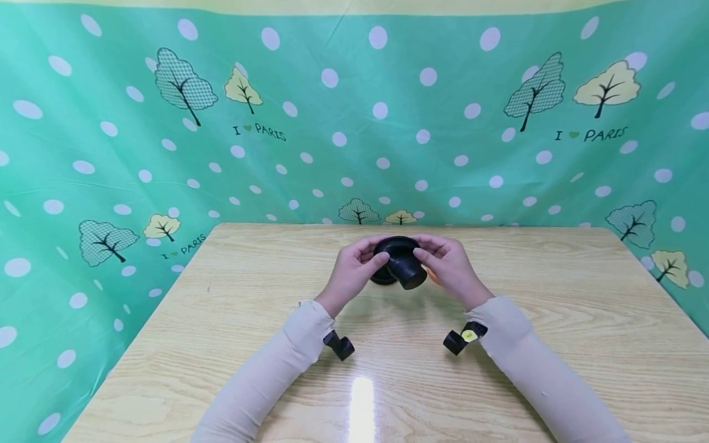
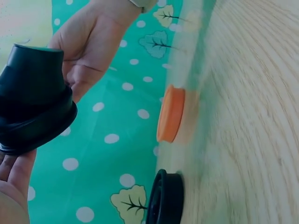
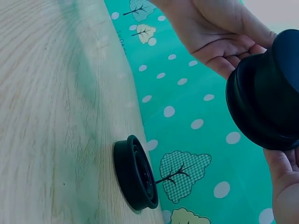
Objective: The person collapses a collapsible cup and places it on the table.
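Both hands hold up a black hat-shaped piece (image 1: 407, 271), with a wide round rim and a short, slightly tapered stub, above the wooden table. On one side of the rim, the left hand (image 1: 357, 264) pinches it with its thumb in front and fingers behind. The right hand (image 1: 450, 263) grips the opposite side in the same way. In the head view the stub tilts down toward the person. A black round ringed disc (image 3: 135, 172) rests on the table behind the piece. Near it lies an orange ring-shaped lid (image 2: 171, 114), mostly hidden by the right hand in the head view.
The wooden table (image 1: 249, 295) reaches back to a green dotted curtain (image 1: 310, 123) printed with trees. Black wrist cameras hang under both cuffs, the left camera (image 1: 340, 347) and the right camera (image 1: 456, 341) close over the tabletop.
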The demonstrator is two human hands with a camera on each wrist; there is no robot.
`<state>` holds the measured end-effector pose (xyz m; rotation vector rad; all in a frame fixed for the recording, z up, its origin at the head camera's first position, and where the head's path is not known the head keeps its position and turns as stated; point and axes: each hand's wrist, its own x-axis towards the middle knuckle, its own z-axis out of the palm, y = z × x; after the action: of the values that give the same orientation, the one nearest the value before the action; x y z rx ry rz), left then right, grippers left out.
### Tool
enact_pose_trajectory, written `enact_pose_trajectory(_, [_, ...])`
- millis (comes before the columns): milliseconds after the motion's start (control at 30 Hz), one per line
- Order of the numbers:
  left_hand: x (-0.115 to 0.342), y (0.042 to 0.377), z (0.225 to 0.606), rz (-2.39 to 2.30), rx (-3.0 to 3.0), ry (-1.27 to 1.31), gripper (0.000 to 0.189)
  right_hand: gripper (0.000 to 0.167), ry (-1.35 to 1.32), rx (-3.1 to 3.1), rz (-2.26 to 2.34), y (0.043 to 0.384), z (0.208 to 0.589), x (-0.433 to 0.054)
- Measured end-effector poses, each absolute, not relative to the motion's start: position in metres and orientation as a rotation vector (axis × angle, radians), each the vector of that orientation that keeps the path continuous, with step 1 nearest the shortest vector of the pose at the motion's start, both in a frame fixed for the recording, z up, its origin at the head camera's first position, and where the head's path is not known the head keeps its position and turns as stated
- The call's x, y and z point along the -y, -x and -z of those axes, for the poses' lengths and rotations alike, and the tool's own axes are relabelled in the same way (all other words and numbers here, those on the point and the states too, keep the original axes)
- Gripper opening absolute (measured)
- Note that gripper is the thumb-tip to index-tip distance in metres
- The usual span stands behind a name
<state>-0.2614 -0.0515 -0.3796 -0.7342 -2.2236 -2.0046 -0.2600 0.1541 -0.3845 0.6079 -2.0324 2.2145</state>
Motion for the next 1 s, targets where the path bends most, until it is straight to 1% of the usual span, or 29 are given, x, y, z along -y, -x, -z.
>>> enact_pose_trajectory(133, [0.051, 0.261, 0.378, 1.971, 2.218, 0.73, 0.03, 0.022, -0.622, 2.035, -2.213, 0.26, 0.384, -0.153])
enact_pose_trajectory(300, [0.052, 0.261, 0.377, 1.93, 2.236, 0.704, 0.028, 0.022, -0.641, 2.049, -2.2, 0.261, 0.386, -0.154])
enact_pose_trajectory(467, [0.053, 0.261, 0.378, 1.904, 2.234, 0.694, 0.024, 0.033, -0.653, 2.073, -2.179, 0.26, 0.386, -0.153])
enact_pose_trajectory(533, [0.053, 0.262, 0.38, 1.904, 2.227, 0.688, 0.023, 0.036, -0.661, 2.078, -2.168, 0.26, 0.386, -0.153])
enact_pose_trajectory(800, [0.054, 0.266, 0.386, 2.024, 2.255, 0.652, 0.028, 0.033, -0.662, 2.108, -2.124, 0.26, 0.385, -0.153])
enact_pose_trajectory(1000, [0.056, 0.269, 0.388, 2.017, 2.377, 0.679, 0.029, 0.035, -0.614, 2.206, -2.053, 0.259, 0.382, -0.157])
